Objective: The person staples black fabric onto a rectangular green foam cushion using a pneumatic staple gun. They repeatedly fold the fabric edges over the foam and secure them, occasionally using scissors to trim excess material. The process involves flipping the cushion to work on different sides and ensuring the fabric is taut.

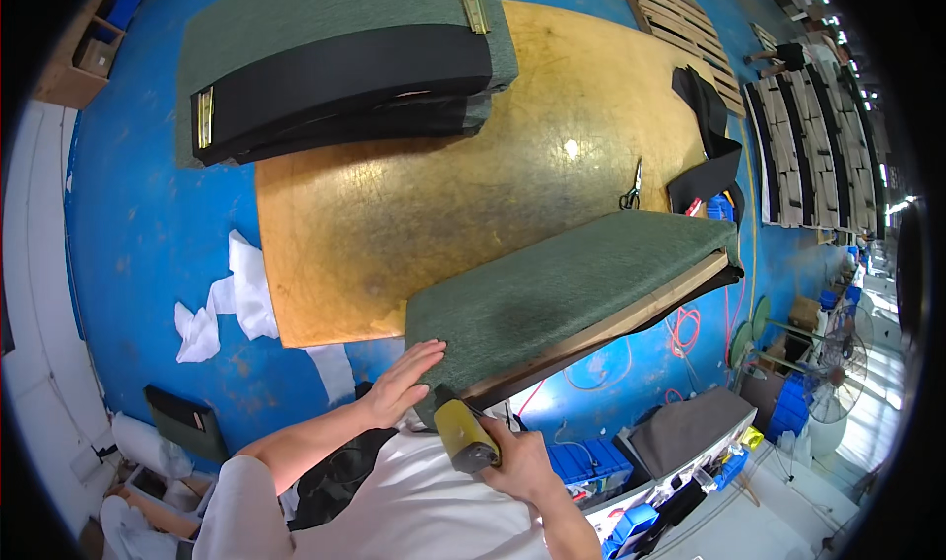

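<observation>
A green fabric-covered cushion panel (pixel 552 294) lies at the near edge of the table, its wooden frame strip (pixel 611 323) showing along the side towards me. My left hand (pixel 399 387) rests on the panel's near left corner, fingers stretched out. In my right hand (pixel 522 461) is a yellow staple gun (pixel 461 432) with a dark end. The tool's front is at that same corner, close to the left hand; whether it touches the panel I cannot tell.
Stacked green and black upholstered pieces (pixel 345 77) sit at the table's (pixel 443 225) far left. Scissors (pixel 632 187) and a black fabric strip (pixel 714 146) lie at the right. White cloth (pixel 251 289) and a red hose (pixel 682 333) are on the floor; a fan (pixel 838 373) stands right.
</observation>
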